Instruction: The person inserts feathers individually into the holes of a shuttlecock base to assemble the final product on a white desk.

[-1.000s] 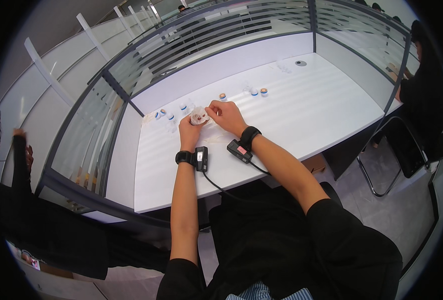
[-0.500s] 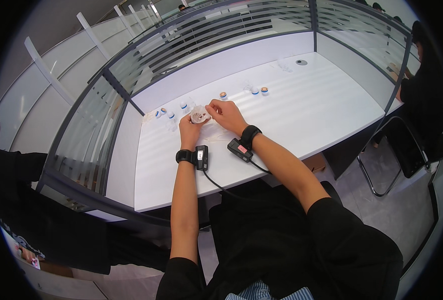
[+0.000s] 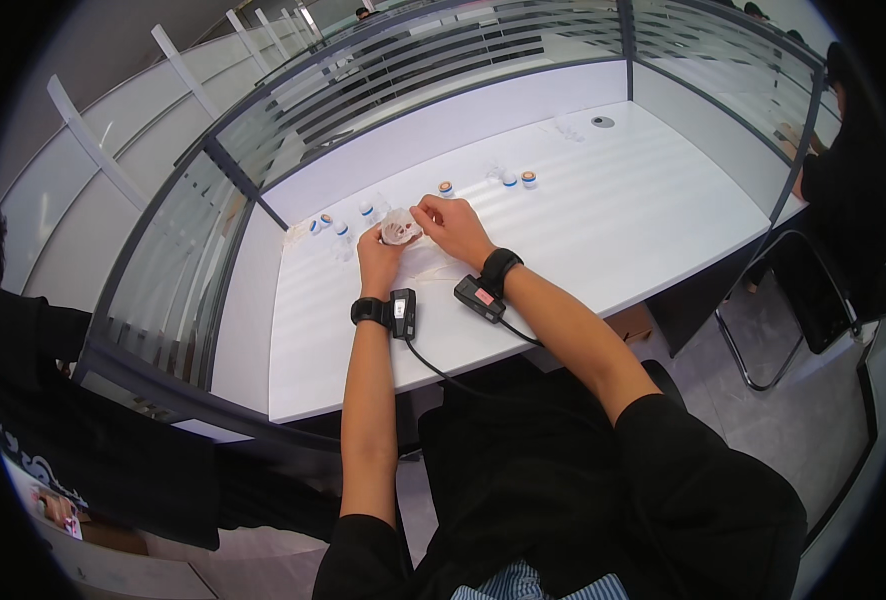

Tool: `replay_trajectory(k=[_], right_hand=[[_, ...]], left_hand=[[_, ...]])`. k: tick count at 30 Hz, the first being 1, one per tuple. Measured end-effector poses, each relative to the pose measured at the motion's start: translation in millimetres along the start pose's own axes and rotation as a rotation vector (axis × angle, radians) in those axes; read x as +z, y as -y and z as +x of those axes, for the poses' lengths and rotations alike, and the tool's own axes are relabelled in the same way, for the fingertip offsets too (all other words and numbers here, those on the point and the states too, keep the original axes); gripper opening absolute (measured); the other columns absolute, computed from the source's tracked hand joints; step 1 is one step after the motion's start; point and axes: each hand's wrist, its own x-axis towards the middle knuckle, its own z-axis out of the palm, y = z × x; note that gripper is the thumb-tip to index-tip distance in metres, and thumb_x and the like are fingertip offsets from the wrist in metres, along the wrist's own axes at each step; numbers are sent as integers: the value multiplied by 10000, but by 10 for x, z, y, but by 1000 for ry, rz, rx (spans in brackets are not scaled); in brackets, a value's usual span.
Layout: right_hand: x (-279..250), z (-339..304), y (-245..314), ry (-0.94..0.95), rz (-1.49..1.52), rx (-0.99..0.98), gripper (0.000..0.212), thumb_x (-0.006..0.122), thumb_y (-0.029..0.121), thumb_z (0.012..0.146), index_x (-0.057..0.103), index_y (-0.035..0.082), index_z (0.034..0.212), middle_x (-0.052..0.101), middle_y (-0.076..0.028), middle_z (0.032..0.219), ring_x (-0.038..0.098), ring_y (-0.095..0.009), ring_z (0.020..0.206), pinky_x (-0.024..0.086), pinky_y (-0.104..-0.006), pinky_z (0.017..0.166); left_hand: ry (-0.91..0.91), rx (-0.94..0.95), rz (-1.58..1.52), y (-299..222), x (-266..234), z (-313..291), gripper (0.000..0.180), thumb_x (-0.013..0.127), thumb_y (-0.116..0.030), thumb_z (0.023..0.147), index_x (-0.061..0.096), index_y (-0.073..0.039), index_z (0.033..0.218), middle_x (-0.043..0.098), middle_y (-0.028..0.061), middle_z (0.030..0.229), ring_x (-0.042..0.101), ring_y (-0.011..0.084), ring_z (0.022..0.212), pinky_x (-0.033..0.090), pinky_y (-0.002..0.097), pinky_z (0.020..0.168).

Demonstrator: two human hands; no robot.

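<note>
1. We hold a clear plastic container (image 3: 400, 228) above the near-left part of the white tabletop (image 3: 603, 230). It looks round and see-through, with pale curved lines around its mouth. Small reddish-brown patches show in it; we cannot tell whether they lie inside or show through the wall.
2. Our left hand (image 3: 378, 250) grips the container from its left and near side, fingers partly hidden by it.
3. Our right hand (image 3: 453, 227) has its fingers curled in at the container's right edge; we cannot tell whether they pinch it or only touch it.
4. Just beyond the container stand a white blue-banded piece (image 3: 367, 210), to its left, and a brown-topped blue-banded piece (image 3: 447, 188), to its right.
5. Left of the container we see another upright white piece (image 3: 342, 230) and, farther left, two tipped blue-rimmed pieces (image 3: 320, 223), near each other.
6. Well to the right of the container, a white-topped piece (image 3: 509, 180) and an orange-topped piece (image 3: 530, 180) stand side by side, with clear plastic (image 3: 493, 172) just left of them.
7. On the near side of the container, our wrist straps carry black boxes (image 3: 404, 315), and a black cable (image 3: 443, 377) crosses the tabletop's near edge.
8. Beyond the container, a slatted glass partition (image 3: 423, 75) closes off the far side.
</note>
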Motion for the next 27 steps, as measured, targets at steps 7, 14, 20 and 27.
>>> replay_trajectory(k=[7,14,20,27], right_hand=[[3,-4,25,-15,-47,-22,265,612,282,941,659,46,832,671,-111,694,639,-281,609,490,-380,573],[2,-1,-10,-8,19,-14,261,620,272,932,659,33,837,670,-119,696,636,-276,604,490,-372,570],[17,0,-4,1,35,-4,258,621,269,928,657,31,835,663,-127,692,632,-277,600,491,-368,574],[17,-4,2,-38,-18,-13,259,609,268,928,656,37,822,668,-129,700,646,-303,623,496,-386,579]], left_hand=[[-1,16,39,12,-17,-4,312,843,-144,758,729,2,1009,736,64,938,663,132,819,509,297,750],[8,31,25,32,-2,11,310,842,-139,758,729,2,1011,738,64,947,667,134,832,511,298,763],[12,28,-10,46,-1,8,303,838,-130,761,730,1,1011,739,70,952,673,139,840,514,298,770],[18,16,42,-13,-13,-7,301,840,-140,758,731,5,998,742,74,941,677,140,828,515,298,758]])
